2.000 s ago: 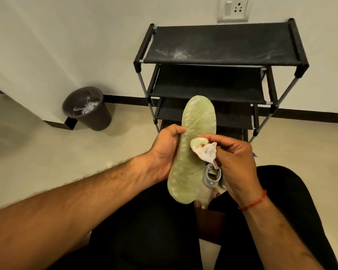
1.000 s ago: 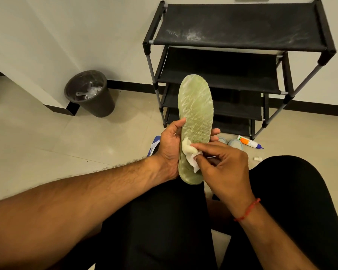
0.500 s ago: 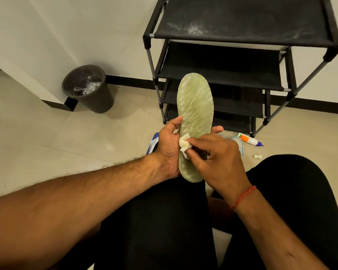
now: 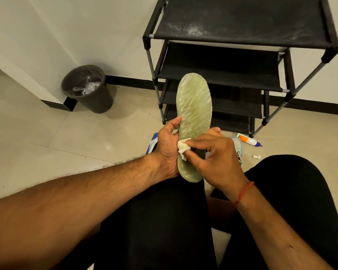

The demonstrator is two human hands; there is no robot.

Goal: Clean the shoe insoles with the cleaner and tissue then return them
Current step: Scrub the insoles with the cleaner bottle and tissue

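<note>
My left hand point(image 4: 167, 147) grips the insole point(image 4: 194, 114) at its lower left edge: thumb lies on the front face, the other fingers wrap behind, one fingertip showing past the right edge. The insole is pale green with a mesh texture, held upright, toe end up, heel end down just above my left knee. Whitish streaks run across the upper face.

My right hand point(image 4: 213, 158) has its fingers closed on a wadded white tissue point(image 4: 182, 148). The wad is pinched at the fingertips and pressed against the lower left part of the insole, touching the base of my left thumb. A red thread point(image 4: 244, 192) circles the right wrist.

Floor, behind the right hand: cleaner bottle point(image 4: 248, 140), white with an orange label and blue tip, lying on its side near the foot of the shoe rack point(image 4: 242, 34). A small white cap point(image 4: 256, 157) lies apart from it, nearer my right knee. A light blue shoe point(image 4: 238, 147) is partly hidden by my right hand. A blue and white item point(image 4: 152, 144) shows behind my left hand; I cannot tell what it is.

The rack is black, with fabric shelves, top shelf dusty. A dark bin point(image 4: 88, 88) stands against the wall to the left, with clear plastic inside.
</note>
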